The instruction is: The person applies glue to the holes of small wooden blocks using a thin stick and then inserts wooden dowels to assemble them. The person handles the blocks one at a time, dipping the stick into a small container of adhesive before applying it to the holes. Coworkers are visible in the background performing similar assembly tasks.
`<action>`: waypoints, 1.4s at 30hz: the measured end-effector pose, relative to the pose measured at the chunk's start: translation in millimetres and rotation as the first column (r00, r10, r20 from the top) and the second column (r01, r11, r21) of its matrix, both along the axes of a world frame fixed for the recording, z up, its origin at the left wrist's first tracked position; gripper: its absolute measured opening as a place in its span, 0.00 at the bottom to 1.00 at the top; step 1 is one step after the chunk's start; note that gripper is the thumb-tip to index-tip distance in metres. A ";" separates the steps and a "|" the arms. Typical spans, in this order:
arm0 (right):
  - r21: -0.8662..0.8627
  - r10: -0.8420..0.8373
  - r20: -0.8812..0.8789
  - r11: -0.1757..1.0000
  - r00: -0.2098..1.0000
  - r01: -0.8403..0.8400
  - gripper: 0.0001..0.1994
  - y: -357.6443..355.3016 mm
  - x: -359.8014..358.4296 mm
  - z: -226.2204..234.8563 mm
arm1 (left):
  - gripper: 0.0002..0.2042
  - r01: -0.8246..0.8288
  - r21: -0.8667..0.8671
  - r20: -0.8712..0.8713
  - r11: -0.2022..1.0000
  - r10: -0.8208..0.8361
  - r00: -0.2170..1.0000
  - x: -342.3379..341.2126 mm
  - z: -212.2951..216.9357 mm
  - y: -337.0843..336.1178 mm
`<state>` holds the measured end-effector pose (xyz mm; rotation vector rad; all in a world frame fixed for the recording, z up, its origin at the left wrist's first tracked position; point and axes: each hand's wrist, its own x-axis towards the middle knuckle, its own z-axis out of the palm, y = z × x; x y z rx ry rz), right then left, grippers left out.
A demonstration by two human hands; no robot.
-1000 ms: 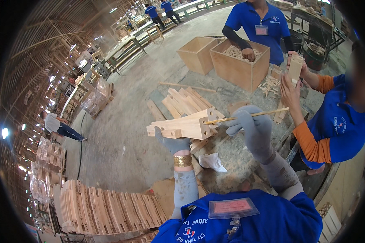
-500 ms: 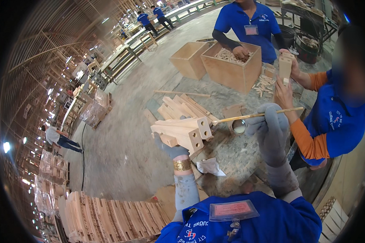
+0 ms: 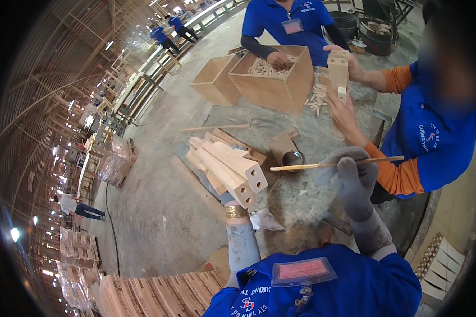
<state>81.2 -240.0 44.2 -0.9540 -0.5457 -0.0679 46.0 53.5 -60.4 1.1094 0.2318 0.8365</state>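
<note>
Your left hand [image 3: 223, 196] is mostly hidden under a pair of square wooden blocks [image 3: 231, 168], gripping them from below; the drilled end faces point toward you and to the right, holes visible. Gold bracelet [image 3: 236, 212] on that wrist. Your right hand [image 3: 350, 178], in a grey glove, is closed around a thin wooden stick [image 3: 330, 164] held roughly level, its tip reaching left to just above a small dark round tin [image 3: 292, 158] on the worktable [image 3: 301, 195]. More wooden pieces [image 3: 230, 141] are stacked on the table just behind the blocks.

Across the table, a person in blue with orange sleeves holds an upright wooden block [image 3: 338, 73] in both hands. Another person in blue reaches into an open wooden box [image 3: 272, 79] of small dowels; loose dowels [image 3: 316, 98] lie beside it.
</note>
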 end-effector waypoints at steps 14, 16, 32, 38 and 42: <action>-0.388 -0.042 0.388 0.898 0.921 0.205 0.06 -9.8 25.0 -1.9 | 0.23 0.292 -0.135 0.253 0.947 -0.252 0.934 22.4 24.9 -56.9; -0.372 -0.075 0.563 0.866 0.823 0.334 0.06 -6.1 26.3 -0.8 | 0.23 0.206 -0.219 0.206 0.954 -0.161 0.965 21.2 19.7 -54.1; -0.086 -0.209 -0.239 0.977 0.948 0.194 0.08 11.5 11.6 -12.7 | 0.34 0.169 -0.332 0.231 0.928 -0.094 0.969 27.0 6.2 -24.8; 0.030 -0.310 -0.198 0.946 0.930 0.322 0.07 -16.1 23.5 -19.6 | 0.31 0.050 -0.262 0.117 0.964 -0.019 0.993 44.6 8.3 -35.0; 0.001 -0.362 -0.227 0.928 0.904 0.372 0.08 -34.6 23.9 -18.2 | 0.22 -0.161 0.536 -0.116 0.828 0.262 0.958 66.3 -25.7 -48.0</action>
